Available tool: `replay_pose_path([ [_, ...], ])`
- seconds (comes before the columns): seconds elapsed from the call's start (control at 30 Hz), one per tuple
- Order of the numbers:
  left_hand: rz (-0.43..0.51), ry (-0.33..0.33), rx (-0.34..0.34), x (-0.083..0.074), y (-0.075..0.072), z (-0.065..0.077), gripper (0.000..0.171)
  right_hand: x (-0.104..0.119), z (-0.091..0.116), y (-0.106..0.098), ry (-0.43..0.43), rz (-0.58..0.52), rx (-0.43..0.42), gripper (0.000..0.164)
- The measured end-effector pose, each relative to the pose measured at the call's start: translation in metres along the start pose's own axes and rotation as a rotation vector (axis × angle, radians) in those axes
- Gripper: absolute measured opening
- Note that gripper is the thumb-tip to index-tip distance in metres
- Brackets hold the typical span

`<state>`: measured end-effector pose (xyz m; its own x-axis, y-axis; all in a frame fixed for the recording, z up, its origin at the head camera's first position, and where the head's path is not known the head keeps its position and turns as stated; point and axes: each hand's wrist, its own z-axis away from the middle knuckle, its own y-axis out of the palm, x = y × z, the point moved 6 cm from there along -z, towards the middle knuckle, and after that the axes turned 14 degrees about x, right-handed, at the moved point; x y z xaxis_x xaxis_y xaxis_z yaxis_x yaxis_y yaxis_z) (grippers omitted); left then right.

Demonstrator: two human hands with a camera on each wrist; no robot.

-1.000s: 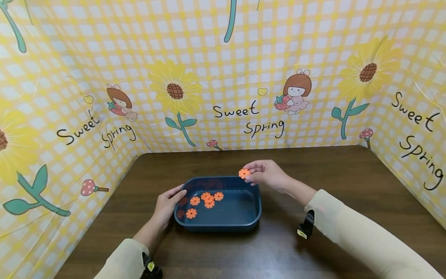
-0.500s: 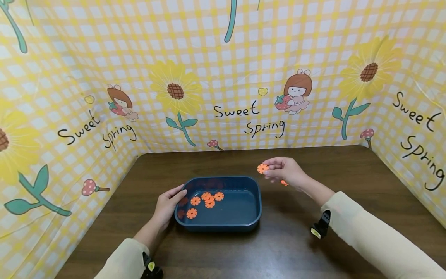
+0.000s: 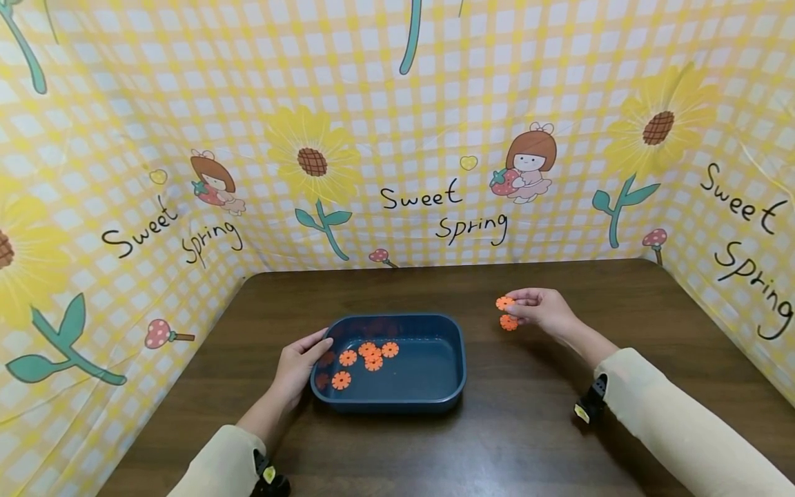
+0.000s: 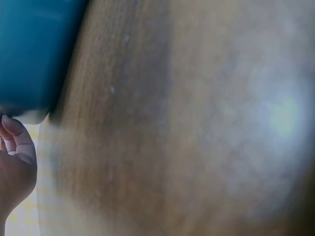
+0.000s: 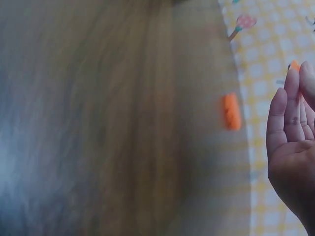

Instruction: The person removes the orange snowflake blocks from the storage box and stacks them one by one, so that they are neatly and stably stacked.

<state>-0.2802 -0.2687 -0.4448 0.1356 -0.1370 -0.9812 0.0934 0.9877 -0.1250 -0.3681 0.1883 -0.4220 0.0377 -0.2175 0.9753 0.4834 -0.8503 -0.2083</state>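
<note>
A dark blue rectangular tray [image 3: 428,399] stands mid-table in the head view, with several orange notched discs [image 3: 341,380] lying in its left half. My left hand [image 3: 297,366] grips the tray's left end, thumb over the rim. To the right of the tray, my right hand [image 3: 546,312] pinches an orange flower-shaped disc [image 3: 504,303] between thumb and fingertips. Just below it a second orange disc [image 3: 508,322] lies on the table. The right wrist view shows that table disc [image 5: 232,111] left of the hand, and only a sliver of the pinched one [image 5: 295,65] behind the fingertips.
The brown wooden table [image 3: 397,452] is bordered at the back and sides by a yellow checked cloth [image 3: 397,138] with printed flowers and lettering. A black wrist camera [image 3: 591,404] hangs under the right sleeve, another [image 3: 270,480] under the left.
My right hand has moved right from above the tray's back right corner, carrying the pinched disc, to beside the disc on the table. The left hand and tray have stayed still.
</note>
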Motion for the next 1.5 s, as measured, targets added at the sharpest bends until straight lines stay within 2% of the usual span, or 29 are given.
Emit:
replay_pose_path([
  [0.5, -0.009, -0.008, -0.001, 0.003, 0.000, -0.002, 0.052, -0.025, -0.004, -0.016, -0.019, 0.183, -0.005, 0.039],
  [0.77, -0.017, -0.005, -0.001, 0.002, 0.000, -0.002, 0.052, -0.029, -0.010, -0.014, -0.046, 0.238, 0.006, 0.036],
  [1.0, -0.009, 0.003, -0.002, 0.002, 0.001, 0.000, 0.053, -0.031, -0.011, -0.015, -0.011, 0.262, 0.007, 0.031],
  [1.13, -0.008, 0.011, -0.002, 0.001, 0.000, 0.001, 0.054, -0.030, -0.011, -0.014, -0.005, 0.293, 0.028, 0.030],
  [1.5, -0.007, -0.001, -0.002, 0.004, 0.000, -0.001, 0.053, -0.027, -0.009, -0.010, -0.003, 0.343, 0.021, 0.027],
])
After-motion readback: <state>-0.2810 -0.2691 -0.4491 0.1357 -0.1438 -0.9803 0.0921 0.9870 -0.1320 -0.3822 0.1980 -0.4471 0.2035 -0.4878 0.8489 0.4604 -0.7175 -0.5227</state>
